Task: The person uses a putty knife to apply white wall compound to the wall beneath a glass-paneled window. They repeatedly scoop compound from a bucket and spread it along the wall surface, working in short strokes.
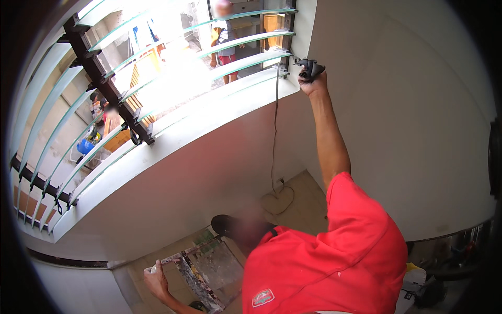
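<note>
Neither of my hands shows in the head view. A co-worker in a red shirt and a dark cap is close below me, leaning toward the upper left. The co-worker's raised right hand grips a crumpled black thing, perhaps a cloth, beside the right end of the window sill. At the lower left, another hand is closed around a small white thing. Its forearm comes from the lower edge and appears to be the co-worker's left; the elbow is out of frame.
A louvred window with glass slats and dark frames spans the upper left. Along the wall hangs a cable, looping on the floor. A paint-stained stand is at bottom centre. Outside are several people and a blue container.
</note>
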The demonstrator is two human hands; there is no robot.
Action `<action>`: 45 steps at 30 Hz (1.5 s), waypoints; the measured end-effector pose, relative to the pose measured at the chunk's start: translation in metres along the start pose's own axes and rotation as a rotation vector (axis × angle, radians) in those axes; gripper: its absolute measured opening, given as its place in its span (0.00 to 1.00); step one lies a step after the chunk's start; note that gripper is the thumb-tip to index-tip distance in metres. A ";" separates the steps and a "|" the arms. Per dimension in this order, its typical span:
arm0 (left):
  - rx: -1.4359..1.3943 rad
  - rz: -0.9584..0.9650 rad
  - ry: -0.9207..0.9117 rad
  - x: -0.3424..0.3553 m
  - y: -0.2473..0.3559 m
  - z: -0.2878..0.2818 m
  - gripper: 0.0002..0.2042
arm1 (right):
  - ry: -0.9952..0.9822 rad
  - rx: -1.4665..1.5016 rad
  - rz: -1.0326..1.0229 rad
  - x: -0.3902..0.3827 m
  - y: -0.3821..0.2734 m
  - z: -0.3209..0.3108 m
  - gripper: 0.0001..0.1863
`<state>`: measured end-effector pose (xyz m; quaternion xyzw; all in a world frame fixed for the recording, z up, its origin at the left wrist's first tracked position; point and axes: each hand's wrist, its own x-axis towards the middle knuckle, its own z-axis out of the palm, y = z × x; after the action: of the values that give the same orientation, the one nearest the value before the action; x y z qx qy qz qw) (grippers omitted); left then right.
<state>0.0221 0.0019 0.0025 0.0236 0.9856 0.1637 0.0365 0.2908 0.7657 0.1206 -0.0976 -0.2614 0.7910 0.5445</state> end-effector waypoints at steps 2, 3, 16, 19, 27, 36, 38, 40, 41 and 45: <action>0.002 -0.008 -0.021 0.001 0.000 0.000 0.31 | 0.057 -0.131 0.153 0.001 0.003 -0.010 0.12; -0.001 -0.015 -0.026 0.001 0.000 0.000 0.32 | 0.042 -0.100 0.213 0.002 0.005 -0.014 0.12; 0.023 -0.015 -0.004 -0.006 0.010 -0.007 0.31 | -0.090 0.078 0.031 -0.001 0.012 -0.021 0.15; 0.008 -0.015 -0.020 -0.006 0.011 -0.008 0.31 | 0.036 0.061 0.115 -0.003 0.009 -0.021 0.14; 0.043 -0.021 0.006 -0.005 0.008 -0.006 0.31 | -0.071 0.019 0.099 -0.007 0.013 0.008 0.20; 0.026 -0.004 -0.001 -0.004 0.007 -0.005 0.32 | 0.009 0.147 0.059 -0.011 0.019 -0.040 0.08; 0.043 -0.009 -0.011 -0.005 0.008 -0.006 0.32 | -0.003 0.151 0.066 -0.010 0.019 -0.041 0.09; 0.031 -0.005 0.001 -0.006 0.009 -0.007 0.32 | -0.206 0.136 0.113 -0.008 0.019 -0.036 0.13; 0.013 0.000 0.014 -0.007 0.010 -0.008 0.33 | -0.051 0.119 0.148 -0.006 0.020 -0.033 0.18; -0.015 0.006 0.030 -0.009 0.010 -0.007 0.33 | 0.052 0.138 0.213 0.006 0.018 -0.022 0.24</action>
<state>0.0306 0.0082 0.0132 0.0238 0.9846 0.1717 0.0215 0.2832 0.7727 0.0937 -0.1076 -0.1802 0.8576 0.4696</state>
